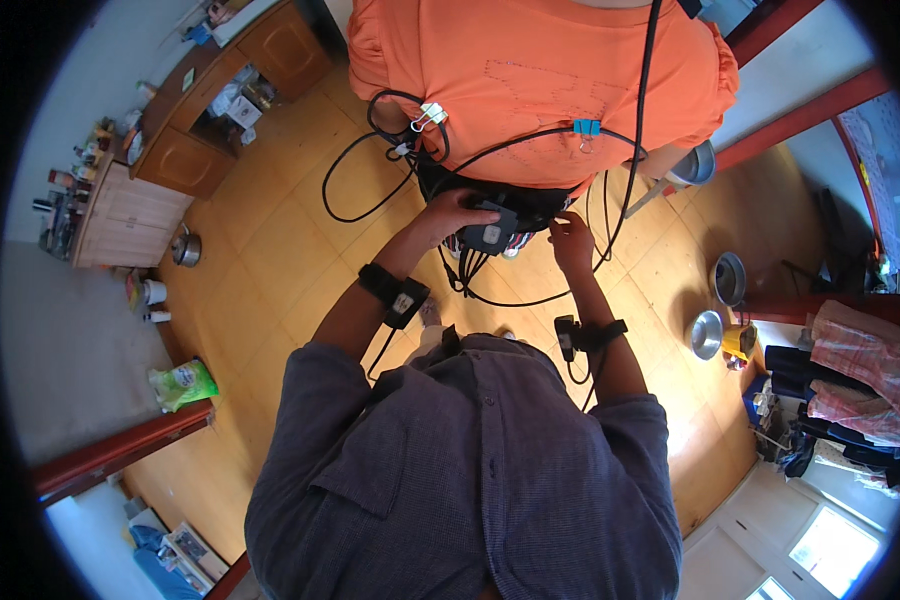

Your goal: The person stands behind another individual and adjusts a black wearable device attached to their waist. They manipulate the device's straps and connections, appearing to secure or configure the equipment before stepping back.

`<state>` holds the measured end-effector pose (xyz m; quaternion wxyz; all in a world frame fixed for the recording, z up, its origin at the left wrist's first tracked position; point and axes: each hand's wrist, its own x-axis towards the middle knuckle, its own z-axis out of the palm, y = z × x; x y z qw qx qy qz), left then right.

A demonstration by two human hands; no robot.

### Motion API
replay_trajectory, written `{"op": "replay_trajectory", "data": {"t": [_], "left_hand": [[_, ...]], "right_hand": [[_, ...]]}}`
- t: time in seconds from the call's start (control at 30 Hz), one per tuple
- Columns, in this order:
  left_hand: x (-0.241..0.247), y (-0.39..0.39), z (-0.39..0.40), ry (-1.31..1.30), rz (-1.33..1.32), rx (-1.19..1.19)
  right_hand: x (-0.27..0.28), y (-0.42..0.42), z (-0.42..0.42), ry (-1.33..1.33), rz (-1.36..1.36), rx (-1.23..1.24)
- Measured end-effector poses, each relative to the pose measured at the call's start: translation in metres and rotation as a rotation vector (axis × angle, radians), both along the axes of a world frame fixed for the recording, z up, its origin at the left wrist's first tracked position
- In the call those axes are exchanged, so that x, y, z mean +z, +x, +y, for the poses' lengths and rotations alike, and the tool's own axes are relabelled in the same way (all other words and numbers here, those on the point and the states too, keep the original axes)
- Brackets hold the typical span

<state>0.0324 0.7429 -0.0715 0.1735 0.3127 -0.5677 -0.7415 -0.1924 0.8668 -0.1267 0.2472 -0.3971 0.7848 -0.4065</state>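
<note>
My left hand (pixel 454 217) holds a dark box-shaped device (pixel 493 229), its thumb across the front; several black cables run out below. The device sits against a black waist belt (pixel 536 206) on a person in an orange shirt (pixel 540 90) facing the top of the view. At the belt's right end, my right hand (pixel 572 241) has its fingertips pinched on the edge, partly hidden. A black cable (pixel 517 141) crosses the orange shirt, held by a white binder clip (pixel 434 113) and a blue binder clip (pixel 586 127). Strapped sensor modules sit on my left forearm (pixel 406 302) and right forearm (pixel 566 337).
Cable loops (pixel 352 218) hang beside the person, over a tiled floor (pixel 270 247). Wooden cabinets (pixel 187 157) and a metal pot (pixel 187 249) stand left. Metal basins (pixel 704 334) lie right, near hanging clothes (pixel 862 367). A green bag (pixel 184 384) rests by the left wall.
</note>
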Motion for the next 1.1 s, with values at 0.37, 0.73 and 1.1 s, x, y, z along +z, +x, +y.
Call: {"op": "replay_trajectory", "data": {"t": [0.37,0.73,1.1], "left_hand": [[0.001,0.002,0.001,-0.037,-0.131,0.018],[0.005,0.001,0.002,-0.022,-0.094,0.037],[0.002,0.014,0.005,-0.017,-0.146,0.063]], "right_hand": [[0.001,-0.002,-0.029,0.345,0.162,0.103],[0.005,0.012,-0.033,0.375,-0.263,0.128],[0.063,0.055,-0.018,0.019,0.630,0.064]]}}
